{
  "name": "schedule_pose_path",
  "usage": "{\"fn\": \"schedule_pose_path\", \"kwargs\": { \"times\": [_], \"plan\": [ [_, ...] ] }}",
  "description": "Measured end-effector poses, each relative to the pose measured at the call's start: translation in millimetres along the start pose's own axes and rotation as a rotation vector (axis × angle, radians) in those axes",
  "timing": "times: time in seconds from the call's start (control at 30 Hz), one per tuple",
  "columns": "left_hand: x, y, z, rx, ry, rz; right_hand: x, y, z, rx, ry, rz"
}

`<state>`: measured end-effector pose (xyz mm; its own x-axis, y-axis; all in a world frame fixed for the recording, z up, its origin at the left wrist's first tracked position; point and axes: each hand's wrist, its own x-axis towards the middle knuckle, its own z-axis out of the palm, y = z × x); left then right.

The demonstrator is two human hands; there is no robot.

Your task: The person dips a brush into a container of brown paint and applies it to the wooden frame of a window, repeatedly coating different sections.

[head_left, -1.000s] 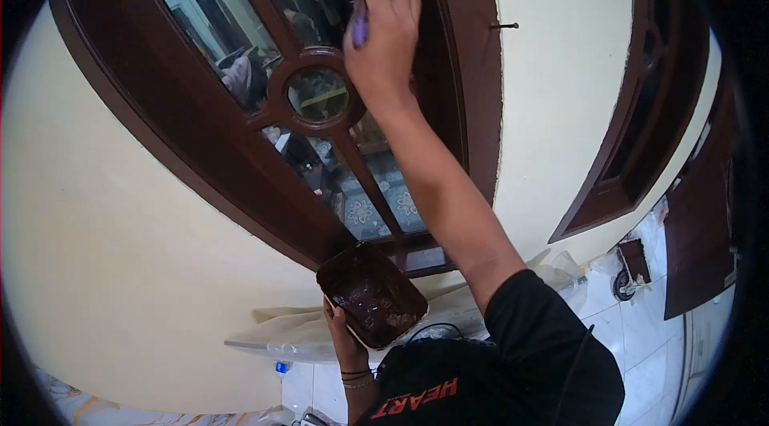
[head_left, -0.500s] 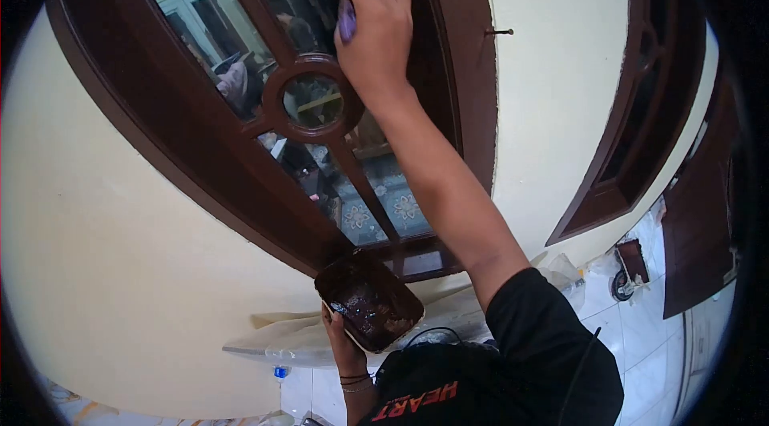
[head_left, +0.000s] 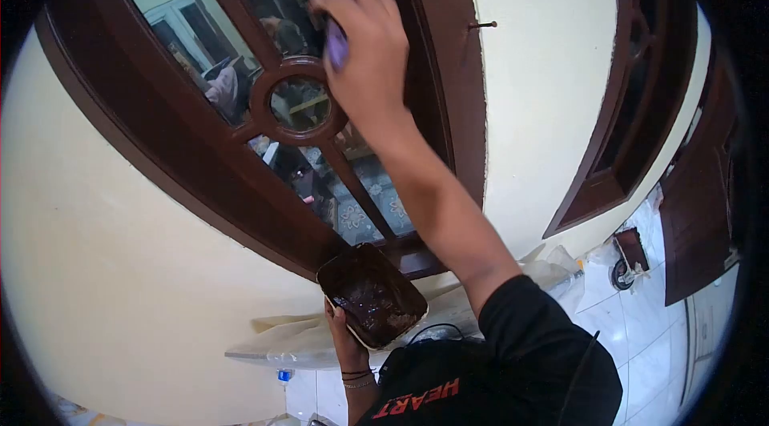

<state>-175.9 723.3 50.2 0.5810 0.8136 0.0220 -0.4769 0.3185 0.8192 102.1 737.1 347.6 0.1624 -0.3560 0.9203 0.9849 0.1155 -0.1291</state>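
My right hand [head_left: 370,58] is raised against the brown window frame [head_left: 436,106], closed around a paintbrush with a purple handle [head_left: 337,46]. The brush's far end points up along the wooden stile beside the glass; motion blurs it and its tip is hard to make out. Low down, my left hand [head_left: 346,339] grips a rectangular tray [head_left: 412,291] from its left side. Wet dark brown paint [head_left: 364,290] coats the tray's inside. The tray is held just below the window's lower corner.
A round pane [head_left: 300,104] sits where the window bars meet. A nail [head_left: 483,25] sticks out of the right-hand edge. Clear plastic sheeting [head_left: 280,346] lies along the wall's foot. Farther right are another brown window [head_left: 601,194], a black wheel [head_left: 621,275] and a brown door [head_left: 697,218].
My right hand has moved slightly down along the frame with the paintbrush. The view has shifted a little; my left hand keeps the tray in nearly the same place.
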Motion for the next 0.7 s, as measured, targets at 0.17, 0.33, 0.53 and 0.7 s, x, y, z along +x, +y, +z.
{"fn": "schedule_pose_path", "kwargs": {
  "times": [0.17,0.33,0.53,0.7],
  "plan": [
    [4,-7,-2,-0.039,0.012,-0.022,9,4,10,0.012,-0.079,0.106],
    [2,-7,5,-0.053,-0.034,-0.068,-90,-7,-36,0.003,-0.136,0.325],
    [7,-5,5,-0.026,-0.059,-0.042,-1,-7,1,0.071,-0.018,0.052],
    [3,-3,8,-0.014,-0.031,-0.044,19,13,13,0.066,-0.139,0.055]
  ]
}}
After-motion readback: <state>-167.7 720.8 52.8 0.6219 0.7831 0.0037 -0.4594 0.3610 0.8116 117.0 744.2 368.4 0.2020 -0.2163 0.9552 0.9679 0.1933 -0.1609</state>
